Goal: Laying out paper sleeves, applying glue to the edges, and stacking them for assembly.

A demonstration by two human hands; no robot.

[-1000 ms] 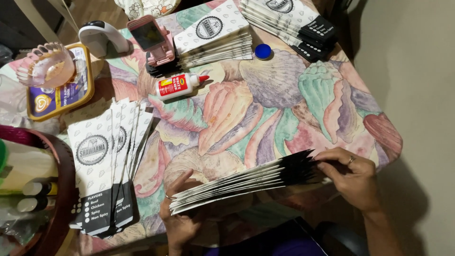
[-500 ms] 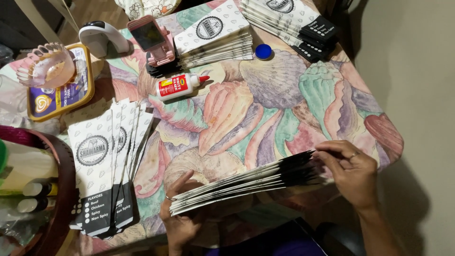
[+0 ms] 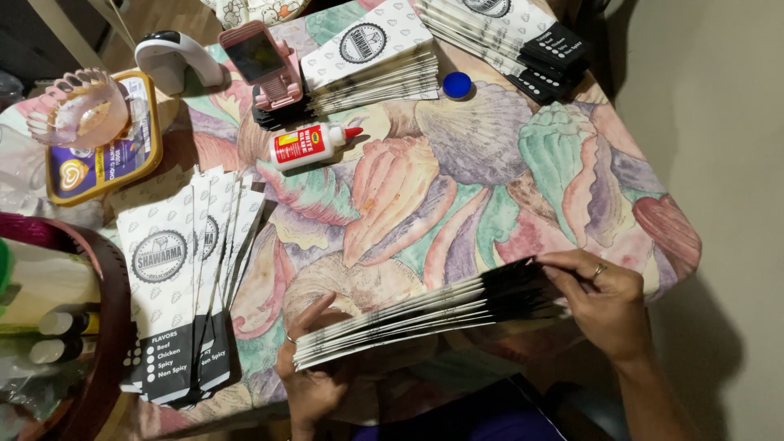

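Note:
A fanned stack of flat paper sleeves (image 3: 425, 314), white with black ends, lies across the near edge of the table. My left hand (image 3: 310, 367) grips its white end from below, thumb on top. My right hand (image 3: 600, 298) holds the black end, fingertips on the top sleeves. A ring shows on each hand. Left of the stack, another overlapped row of printed white sleeves (image 3: 184, 286) lies flat on the shell-patterned tablecloth (image 3: 490, 180).
A white glue bottle with a red tip (image 3: 310, 143) lies mid-table, and a blue cap (image 3: 456, 84) sits behind it. Two more sleeve stacks (image 3: 376, 53) (image 3: 510, 28) are at the back, beside a pink phone holder (image 3: 265, 65). A yellow tub (image 3: 102, 155), a glass dish (image 3: 77, 106) and a basket (image 3: 98, 343) stand at the left.
My right hand's fingers have shifted slightly along the black end of the fanned stack. Everything else stays put.

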